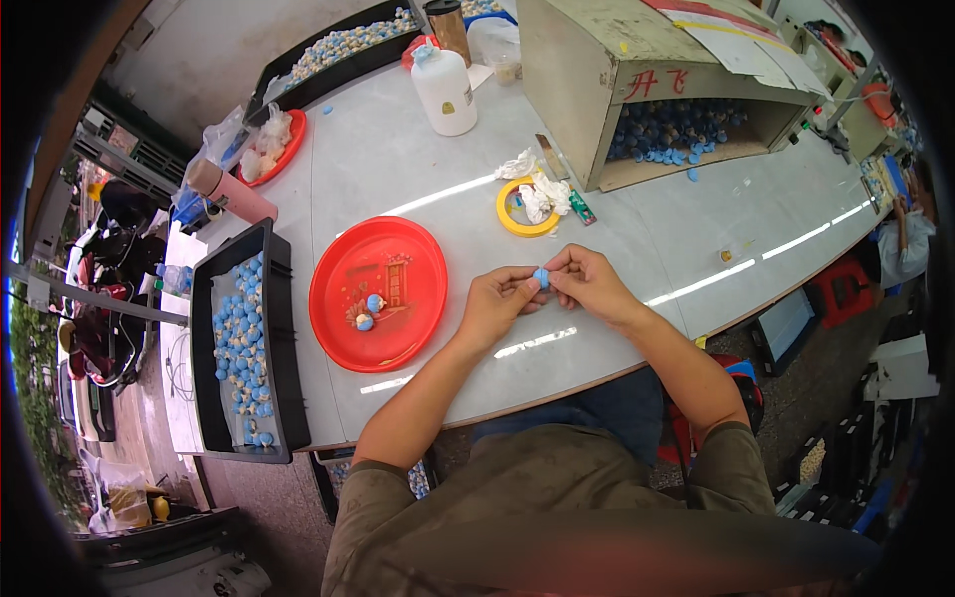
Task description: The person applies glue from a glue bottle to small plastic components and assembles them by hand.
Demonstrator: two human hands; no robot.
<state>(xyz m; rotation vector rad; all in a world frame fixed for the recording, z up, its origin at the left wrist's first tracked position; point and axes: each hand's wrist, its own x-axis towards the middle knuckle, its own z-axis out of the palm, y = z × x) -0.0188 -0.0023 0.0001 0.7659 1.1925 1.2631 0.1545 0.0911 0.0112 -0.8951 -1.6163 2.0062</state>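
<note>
Between the fingertips of both hands, above the grey table, is a small blue piece (541, 278), mostly covered by the fingers. My left hand (500, 302) pinches it from the left, and my right hand (589, 283) grips it from the right. To the left of my hands lies a round red plate (424, 261) holding two small blue-and-cream figures (365, 322). Further left, a black tray (282, 338) is lined with a pale sheet and carries many similar blue-topped pieces (239, 343).
An open wooden box (567, 95) with dark blue pieces stands at the back right. Yellow tape (508, 221) with crumpled tissue, a white bottle (445, 95) and a pink flask (237, 194) stand around the table. Another black tray (370, 50) is at the back.
</note>
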